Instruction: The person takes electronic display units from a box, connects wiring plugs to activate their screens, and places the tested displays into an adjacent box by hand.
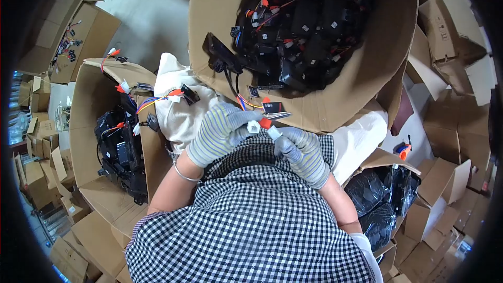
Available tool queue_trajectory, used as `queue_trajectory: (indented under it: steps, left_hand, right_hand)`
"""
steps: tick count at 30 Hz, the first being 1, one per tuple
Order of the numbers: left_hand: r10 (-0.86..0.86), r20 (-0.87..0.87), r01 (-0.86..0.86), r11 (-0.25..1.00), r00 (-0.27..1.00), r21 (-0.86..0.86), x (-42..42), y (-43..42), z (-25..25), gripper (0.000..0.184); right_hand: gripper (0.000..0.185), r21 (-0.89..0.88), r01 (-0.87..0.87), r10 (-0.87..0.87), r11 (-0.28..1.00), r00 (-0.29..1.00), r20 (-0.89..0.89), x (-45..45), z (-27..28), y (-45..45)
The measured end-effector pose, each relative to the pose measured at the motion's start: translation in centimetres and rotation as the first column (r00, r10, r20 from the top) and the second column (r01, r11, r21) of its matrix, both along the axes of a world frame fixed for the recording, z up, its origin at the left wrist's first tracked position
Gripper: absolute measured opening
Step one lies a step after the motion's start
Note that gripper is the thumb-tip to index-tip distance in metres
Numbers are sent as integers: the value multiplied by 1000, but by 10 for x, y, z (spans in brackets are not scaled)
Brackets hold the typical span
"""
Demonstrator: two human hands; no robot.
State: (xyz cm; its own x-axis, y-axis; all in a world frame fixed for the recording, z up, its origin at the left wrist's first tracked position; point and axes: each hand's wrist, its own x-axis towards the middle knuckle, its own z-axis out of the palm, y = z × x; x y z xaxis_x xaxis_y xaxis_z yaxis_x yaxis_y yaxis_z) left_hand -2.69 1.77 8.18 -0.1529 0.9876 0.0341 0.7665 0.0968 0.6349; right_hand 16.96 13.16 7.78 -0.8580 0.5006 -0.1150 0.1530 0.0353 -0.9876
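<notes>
Both hands wear striped grey gloves and meet above my lap, at the near edge of a large carton. Pinched in my left hand (225,128) is a white connector (253,126), with coloured wires rising behind the fingers. My right hand (302,155) grips another white connector (274,133). A red piece (265,123) sits between the two connectors; whether they are joined is too small to tell. Just beyond the fingers, a small black card (273,107) lies by the carton's flap. Black cables run from a black device (222,54) hanging over the carton's edge towards my left hand.
The large carton (327,112) ahead holds many black devices with wires. Another open carton (89,162) at the left holds similar devices, wired connectors draped over its edge. Plastic-wrapped black items (372,209) fill a box at the right. Cardboard boxes surround me.
</notes>
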Motion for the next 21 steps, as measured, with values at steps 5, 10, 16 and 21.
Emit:
queue_trajectory:
  steps: [5,10,16,21]
  left_hand:
    - [-82,-40,91,913,996,397,10,8,-14,31]
    - [98,-319,-23,973,943,230,28,-14,-19,38]
    - [119,-374,6,949,920,316,29,-18,-25,34]
    - [99,-428,19,964,898,263,26,-16,-23,34]
  right_hand:
    - [35,176,-80,55,981,988,144,-6,27,-1]
    - [37,-310,-23,58,951,993,104,2,-2,-6]
    - [31,-684,75,3,726,994,112,-3,-8,-9]
    - [31,-719,15,-12,695,1000,9,-7,-17,-7]
